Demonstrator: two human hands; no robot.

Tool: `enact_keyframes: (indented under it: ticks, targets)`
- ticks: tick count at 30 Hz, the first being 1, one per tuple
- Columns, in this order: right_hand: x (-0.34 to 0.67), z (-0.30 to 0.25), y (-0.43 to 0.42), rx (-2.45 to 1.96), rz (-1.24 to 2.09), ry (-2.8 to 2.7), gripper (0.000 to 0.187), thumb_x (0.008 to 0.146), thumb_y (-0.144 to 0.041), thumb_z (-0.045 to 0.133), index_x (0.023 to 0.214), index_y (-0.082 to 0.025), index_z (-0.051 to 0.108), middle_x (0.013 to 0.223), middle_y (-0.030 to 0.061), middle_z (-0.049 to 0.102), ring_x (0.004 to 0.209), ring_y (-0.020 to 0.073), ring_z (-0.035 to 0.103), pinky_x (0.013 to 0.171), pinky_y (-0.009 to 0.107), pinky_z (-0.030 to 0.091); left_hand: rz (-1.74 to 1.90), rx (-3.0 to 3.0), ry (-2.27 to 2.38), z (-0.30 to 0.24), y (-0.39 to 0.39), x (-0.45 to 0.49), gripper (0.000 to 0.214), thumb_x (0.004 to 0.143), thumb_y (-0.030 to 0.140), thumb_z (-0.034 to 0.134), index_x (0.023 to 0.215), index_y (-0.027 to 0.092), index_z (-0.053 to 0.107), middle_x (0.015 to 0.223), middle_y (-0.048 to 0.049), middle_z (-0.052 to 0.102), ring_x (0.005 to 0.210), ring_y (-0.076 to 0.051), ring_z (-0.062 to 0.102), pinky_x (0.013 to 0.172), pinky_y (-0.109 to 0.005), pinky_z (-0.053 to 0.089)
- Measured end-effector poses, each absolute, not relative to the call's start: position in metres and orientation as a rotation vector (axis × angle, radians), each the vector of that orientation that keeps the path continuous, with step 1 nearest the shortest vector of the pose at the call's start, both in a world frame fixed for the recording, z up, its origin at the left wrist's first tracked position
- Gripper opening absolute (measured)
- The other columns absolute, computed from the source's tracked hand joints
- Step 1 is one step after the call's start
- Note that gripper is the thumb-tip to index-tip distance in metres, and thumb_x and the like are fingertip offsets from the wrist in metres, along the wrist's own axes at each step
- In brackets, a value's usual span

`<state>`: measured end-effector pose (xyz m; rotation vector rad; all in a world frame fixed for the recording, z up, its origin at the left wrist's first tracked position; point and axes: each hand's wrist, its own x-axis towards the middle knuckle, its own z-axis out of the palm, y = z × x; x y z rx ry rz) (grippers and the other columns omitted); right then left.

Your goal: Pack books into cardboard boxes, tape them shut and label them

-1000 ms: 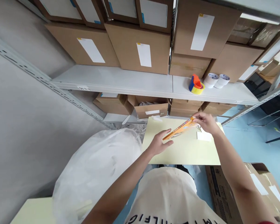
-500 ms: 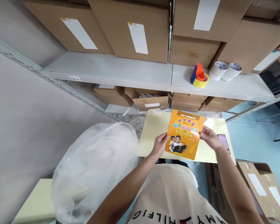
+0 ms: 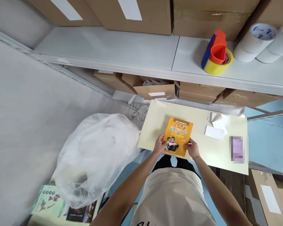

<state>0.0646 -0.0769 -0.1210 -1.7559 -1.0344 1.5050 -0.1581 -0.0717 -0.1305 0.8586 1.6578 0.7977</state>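
An orange book (image 3: 178, 136) with two children pictured on its cover is held low over a pale yellow board-like tabletop (image 3: 153, 125). My left hand (image 3: 160, 144) grips its left edge near the lower corner, thumb on the cover. On the opposite side, my right hand (image 3: 192, 148) pinches the lower right edge, thumb on top. The fingers beneath the book are hidden. White paper slips (image 3: 218, 125) lie to the right of the book, and a phone (image 3: 237, 149), blurred into blocks, rests near the table's right end.
A grey shelf (image 3: 132, 53) crosses ahead, bearing cardboard boxes (image 3: 136, 18), a red-and-blue tape dispenser with yellow tape (image 3: 217, 56) and white tape rolls (image 3: 254, 42). A large translucent plastic bag (image 3: 96, 153) bulges at left, above several books (image 3: 49, 201). Cardboard boxes (image 3: 261, 194) stand at lower right.
The book has come down closer to the tabletop and nearer my body. My right hand has moved from its upper right edge to its lower right edge. The paper slips now show.
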Motion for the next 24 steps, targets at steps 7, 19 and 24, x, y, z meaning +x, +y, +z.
enact_keyframes:
  ticks: [7,19,24]
  targets:
    - [0.047,-0.153,-0.053,-1.913,1.429,-1.207,0.047,0.067,-0.023,0.059,0.113,-0.024,0.062,0.078,0.0003,0.070,0.074,0.0214,0.066,0.074,0.038,0.058,0.747,0.864,1.856,-0.165,-0.061,-0.174,0.054,0.064,0.022,0.073,0.117,0.017,0.064,0.114,-0.0087,0.061,0.108,-0.025,0.059,0.098,-0.038,0.048]
    - [0.008,-0.189,-0.056,-1.991,1.141,-1.424,0.068,0.077,-0.019,0.057,0.143,-0.021,0.041,0.112,0.0142,0.056,0.091,0.0271,0.062,0.085,0.050,0.057,0.596,1.007,1.835,-0.188,-0.049,-0.197,0.080,0.062,0.019,0.074,0.138,0.022,0.050,0.133,-0.0128,0.048,0.136,-0.037,0.037,0.115,-0.049,0.030]
    - [-0.014,-0.183,-0.034,-2.010,1.059,-1.366,0.057,0.081,-0.023,0.053,0.138,-0.019,0.046,0.117,0.0154,0.054,0.092,0.0248,0.063,0.086,0.048,0.058,0.755,1.007,1.689,-0.193,-0.016,-0.220,0.080,0.068,0.019,0.071,0.143,0.019,0.042,0.131,-0.0125,0.054,0.124,-0.029,0.051,0.109,-0.044,0.039]
